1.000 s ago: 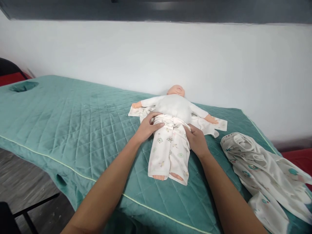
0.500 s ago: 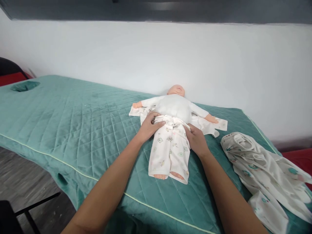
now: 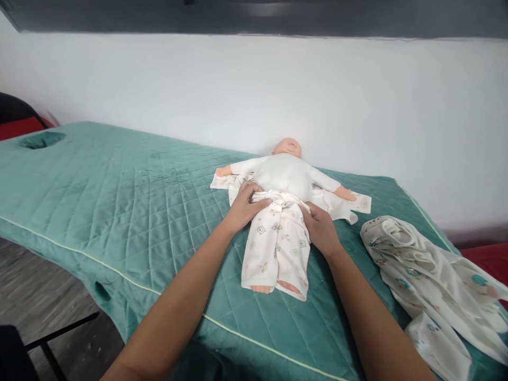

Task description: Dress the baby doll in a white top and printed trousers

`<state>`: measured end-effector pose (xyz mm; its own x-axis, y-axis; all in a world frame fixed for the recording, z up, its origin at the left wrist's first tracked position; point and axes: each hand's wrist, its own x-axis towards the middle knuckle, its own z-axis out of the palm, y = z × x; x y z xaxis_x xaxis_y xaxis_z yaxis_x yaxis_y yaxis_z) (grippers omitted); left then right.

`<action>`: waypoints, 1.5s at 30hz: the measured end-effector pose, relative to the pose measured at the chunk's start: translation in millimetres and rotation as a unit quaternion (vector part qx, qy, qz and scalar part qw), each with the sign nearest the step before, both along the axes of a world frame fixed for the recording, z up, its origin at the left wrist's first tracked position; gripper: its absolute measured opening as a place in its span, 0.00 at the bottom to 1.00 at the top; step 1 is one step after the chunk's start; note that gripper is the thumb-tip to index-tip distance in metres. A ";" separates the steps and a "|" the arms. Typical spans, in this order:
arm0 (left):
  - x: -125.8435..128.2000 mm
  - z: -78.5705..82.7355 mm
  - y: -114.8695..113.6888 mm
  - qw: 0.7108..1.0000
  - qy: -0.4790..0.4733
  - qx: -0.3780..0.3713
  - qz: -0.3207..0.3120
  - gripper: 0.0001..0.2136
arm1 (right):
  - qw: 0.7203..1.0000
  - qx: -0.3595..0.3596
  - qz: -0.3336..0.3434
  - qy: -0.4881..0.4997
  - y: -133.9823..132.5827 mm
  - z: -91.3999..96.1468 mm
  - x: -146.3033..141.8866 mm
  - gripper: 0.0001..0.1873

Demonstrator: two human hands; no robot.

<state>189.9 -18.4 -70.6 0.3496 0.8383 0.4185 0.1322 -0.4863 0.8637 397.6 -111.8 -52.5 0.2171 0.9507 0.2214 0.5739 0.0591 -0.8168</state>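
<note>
A baby doll (image 3: pixel 283 173) with a white cloth body lies on its back, head toward the wall and arms spread. White baby pants (image 3: pixel 275 243) with small printed animals cover its legs, and the feet just show at the cuffs. At the waistband's left side, my left hand (image 3: pixel 246 205) grips the fabric between thumb and fingers. My right hand (image 3: pixel 319 225) is closed on the right side of the waistband, its fingertips partly hidden. Beneath the doll's torso and arms a printed baby top (image 3: pixel 331 203) lies spread out.
A green quilted bed cover (image 3: pixel 130 211) lies under everything, with a face hole (image 3: pixel 43 139) at far left. Crumpled white printed baby clothes (image 3: pixel 424 275) lie at the right. Behind the bed rises a white wall (image 3: pixel 190 84). A black metal frame (image 3: pixel 43 341) stands at lower left.
The waistband's front edge sits very slightly lower, and my left thumb has shifted a little to the right. Otherwise the doll, clothes and hands look the same.
</note>
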 end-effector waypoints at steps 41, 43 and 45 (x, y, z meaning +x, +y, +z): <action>-4.4 4.9 -31.6 0.991 0.078 0.098 0.056 0.14 | 1.000 0.005 0.018 -0.010 1.4 -0.6 2.6 0.22; -9.9 4.7 -48.3 0.988 0.093 0.098 0.070 0.16 | 0.999 0.012 0.027 -0.013 1.6 -1.9 3.8 0.20; -16.0 3.0 -65.5 0.986 0.113 0.096 0.082 0.16 | 0.999 0.021 0.032 -0.016 1.9 -3.5 5.1 0.17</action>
